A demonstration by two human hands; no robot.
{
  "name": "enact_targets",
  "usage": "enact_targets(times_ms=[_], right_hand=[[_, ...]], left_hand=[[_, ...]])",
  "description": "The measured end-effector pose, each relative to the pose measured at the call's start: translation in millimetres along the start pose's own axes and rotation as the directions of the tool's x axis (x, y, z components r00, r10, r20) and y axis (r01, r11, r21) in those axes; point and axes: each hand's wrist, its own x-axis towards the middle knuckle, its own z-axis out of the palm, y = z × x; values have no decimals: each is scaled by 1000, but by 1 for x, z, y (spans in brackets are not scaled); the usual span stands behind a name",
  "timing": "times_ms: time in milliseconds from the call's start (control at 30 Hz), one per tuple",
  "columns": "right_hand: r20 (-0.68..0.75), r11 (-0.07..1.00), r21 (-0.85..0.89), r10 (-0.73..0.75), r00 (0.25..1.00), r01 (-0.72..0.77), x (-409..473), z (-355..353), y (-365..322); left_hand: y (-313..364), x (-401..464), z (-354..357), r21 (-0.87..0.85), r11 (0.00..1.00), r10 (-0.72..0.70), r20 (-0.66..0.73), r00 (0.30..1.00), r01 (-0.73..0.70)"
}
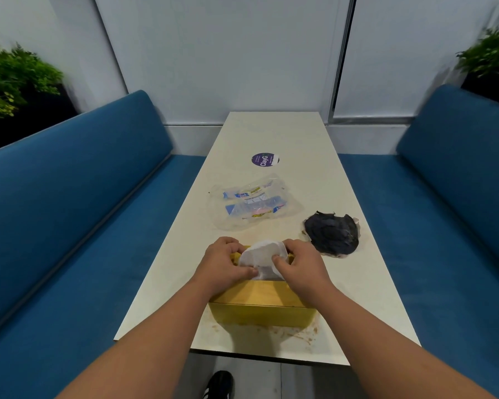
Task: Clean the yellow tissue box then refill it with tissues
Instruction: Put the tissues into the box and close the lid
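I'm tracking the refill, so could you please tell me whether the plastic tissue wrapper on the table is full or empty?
Empty: the wrapper lies flat, crumpled and see-through.

- Your left hand (224, 262) and right hand (298, 262) both grip a white wad of tissues (261, 256) from either side, at the top of the yellow tissue box (261, 308).
- The box stands near your end of the white table (271, 133), with brown smears on the tabletop round its base.
- An empty clear plastic wrapper (252, 207) lies beyond the box.
- A dark crumpled cloth (332, 234) sits to the right.
- A round purple sticker (265, 160) lies farther up the table.
- Blue benches (78, 197) flank both sides.
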Motion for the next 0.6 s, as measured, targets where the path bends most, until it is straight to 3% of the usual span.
enact_targets(times_ms=[100,333,600], right_hand=[[7,1000,7,10,1000,-11,0,-1,1],[-23,1000,25,-4,1000,4,1,-6,6],[-31,998,-53,-23,999,21,2,-4,5]], left_hand=[[1,0,1,23,1000,6,-14,1000,-6],[2,2,4,-115,993,34,-5,999,-34],[1,3,4,-126,991,35,-7,999,-36]])
